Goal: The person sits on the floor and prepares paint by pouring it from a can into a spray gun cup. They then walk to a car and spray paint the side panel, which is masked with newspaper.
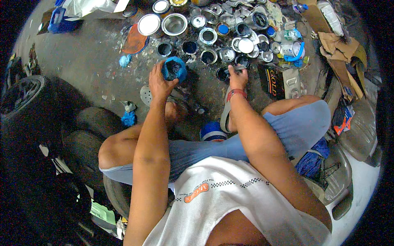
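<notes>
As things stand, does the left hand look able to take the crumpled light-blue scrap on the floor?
Probably not yet: the left hand holds a round blue container with a dark inside. Otherwise the way to the crumpled light-blue scrap looks free, across the dark floor.

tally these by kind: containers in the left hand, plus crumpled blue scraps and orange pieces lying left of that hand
Blue-rimmed container in the left hand: 1
Crumpled blue scraps: 2
Orange piece: 1
Total: 4
</notes>
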The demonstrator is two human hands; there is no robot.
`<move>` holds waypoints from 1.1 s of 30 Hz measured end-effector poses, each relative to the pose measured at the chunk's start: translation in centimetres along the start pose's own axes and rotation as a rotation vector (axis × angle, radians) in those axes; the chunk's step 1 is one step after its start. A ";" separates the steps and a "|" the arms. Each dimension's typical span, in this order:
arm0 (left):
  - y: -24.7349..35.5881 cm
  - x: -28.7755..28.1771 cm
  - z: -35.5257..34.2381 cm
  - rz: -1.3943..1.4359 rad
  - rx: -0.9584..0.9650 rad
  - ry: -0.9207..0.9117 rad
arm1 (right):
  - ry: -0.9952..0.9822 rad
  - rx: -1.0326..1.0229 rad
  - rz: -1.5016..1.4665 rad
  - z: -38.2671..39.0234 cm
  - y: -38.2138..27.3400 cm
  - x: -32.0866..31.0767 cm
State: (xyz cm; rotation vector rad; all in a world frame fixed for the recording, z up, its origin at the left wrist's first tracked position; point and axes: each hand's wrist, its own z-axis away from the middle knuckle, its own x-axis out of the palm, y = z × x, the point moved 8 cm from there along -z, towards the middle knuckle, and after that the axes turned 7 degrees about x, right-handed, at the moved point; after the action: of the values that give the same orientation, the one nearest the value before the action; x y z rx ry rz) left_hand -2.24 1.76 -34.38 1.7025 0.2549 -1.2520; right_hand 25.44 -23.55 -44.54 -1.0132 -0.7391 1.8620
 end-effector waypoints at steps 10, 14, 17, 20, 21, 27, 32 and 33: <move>4.9 -0.2 0.2 0.146 0.099 -0.055 | -0.209 -0.562 0.595 7.2 -8.2 -0.4; 5.0 0.3 0.1 0.145 0.101 -0.049 | -0.268 -0.598 0.542 8.0 -7.9 -0.7; 5.0 0.6 0.1 0.143 0.089 -0.073 | -0.377 -0.439 0.608 7.6 -6.7 -0.3; 4.7 1.1 -0.1 0.148 0.111 -0.079 | -0.351 -0.347 0.540 6.9 -5.9 -0.7; 4.7 1.3 0.0 0.151 0.122 -0.079 | -0.334 -0.370 0.539 6.8 -6.0 -0.8; 5.2 0.9 -0.1 0.173 0.054 -0.095 | -0.399 -0.357 0.473 7.6 -6.5 0.0; 5.2 0.9 -0.2 0.169 0.065 -0.092 | -0.235 -0.430 0.503 6.6 -7.1 -0.9; 5.2 1.0 -0.2 0.178 0.069 -0.094 | -0.287 -0.408 0.478 6.7 -6.9 -0.5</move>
State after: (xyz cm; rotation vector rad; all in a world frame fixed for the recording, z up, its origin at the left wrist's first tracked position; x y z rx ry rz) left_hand 1.66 -1.04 -32.24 1.6798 0.0037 -1.2163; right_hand 22.65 -21.48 -35.56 -1.2752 -1.1594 2.3592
